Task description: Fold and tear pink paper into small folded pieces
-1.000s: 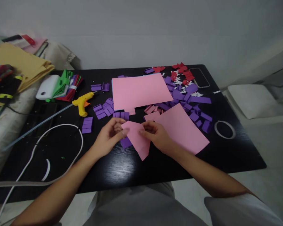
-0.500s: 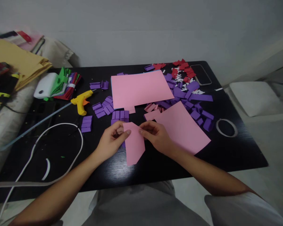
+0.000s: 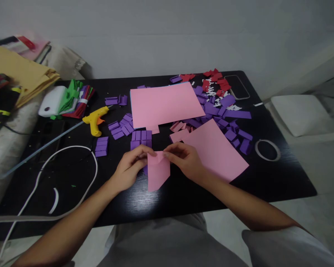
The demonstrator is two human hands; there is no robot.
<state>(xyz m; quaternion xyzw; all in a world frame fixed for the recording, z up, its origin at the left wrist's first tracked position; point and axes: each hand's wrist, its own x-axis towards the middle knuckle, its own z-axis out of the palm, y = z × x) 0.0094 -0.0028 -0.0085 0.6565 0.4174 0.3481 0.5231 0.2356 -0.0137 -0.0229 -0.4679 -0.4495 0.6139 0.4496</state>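
Note:
A small pink paper piece (image 3: 158, 172) with slanted lower right corner is held above the table's front part, its top edge folded over toward me. My left hand (image 3: 130, 167) grips the piece at its upper left, fingers along the fold. My right hand (image 3: 183, 157) pinches the upper right corner between thumb and index finger. Beyond my hands lies a large pink sheet (image 3: 167, 104) on a blue one. Another pink sheet (image 3: 215, 152) lies partly under my right hand and forearm. Folded purple pieces (image 3: 141, 138) sit just behind my left hand.
On the black table (image 3: 183, 202), a yellow glue gun (image 3: 95, 120) and a white cable (image 3: 93, 178) lie left. Purple pieces (image 3: 211, 108), red scraps (image 3: 224, 84) and a roll of tape (image 3: 267, 150) are right. A white device (image 3: 51, 101) stands beside green paper strips (image 3: 71, 97).
The top of the small pink piece has been folded down, so it looks shorter. My left fingers have moved from its left edge onto the fold; my right hand has barely moved.

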